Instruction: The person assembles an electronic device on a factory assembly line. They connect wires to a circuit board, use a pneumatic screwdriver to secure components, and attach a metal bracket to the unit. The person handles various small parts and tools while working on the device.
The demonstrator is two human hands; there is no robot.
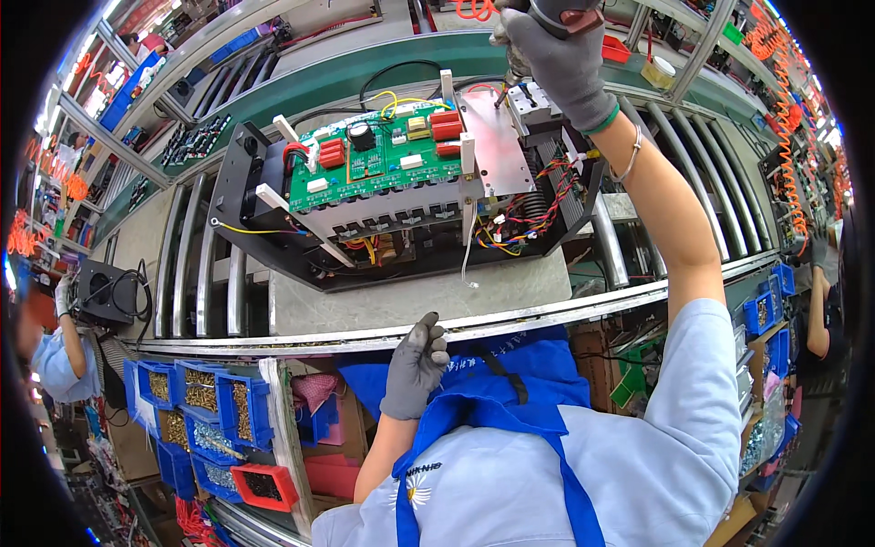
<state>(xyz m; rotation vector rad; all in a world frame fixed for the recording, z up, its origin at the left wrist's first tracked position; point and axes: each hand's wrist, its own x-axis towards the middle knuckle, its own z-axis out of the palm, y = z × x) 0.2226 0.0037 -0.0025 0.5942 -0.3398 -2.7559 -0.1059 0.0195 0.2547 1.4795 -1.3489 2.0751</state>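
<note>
A machine with a black open casing (pixel 260 242) stands on the line in front of me. On top of it sits a green circuit board (pixel 374 169) with red and black components, beside a bare metal plate (pixel 497 150). My gloved right hand (pixel 558 77) is raised over the far right side, wrapped round a dark power screwdriver (pixel 563 11). The driver's bit points down at the plate's far edge, near a light metal block (pixel 533 102). My gloved left hand (pixel 416 365) hangs by my apron at the near edge, fingers curled; whatever lies in them is hidden.
Metal rollers (pixel 693 187) flank the machine, and a metal rail (pixel 365 339) runs along the near edge. Blue bins (pixel 202 387) of screws and a red bin (pixel 264 487) hang at lower left. Loose wires (pixel 547 214) trail at the casing's right. Co-workers' arms show at both sides.
</note>
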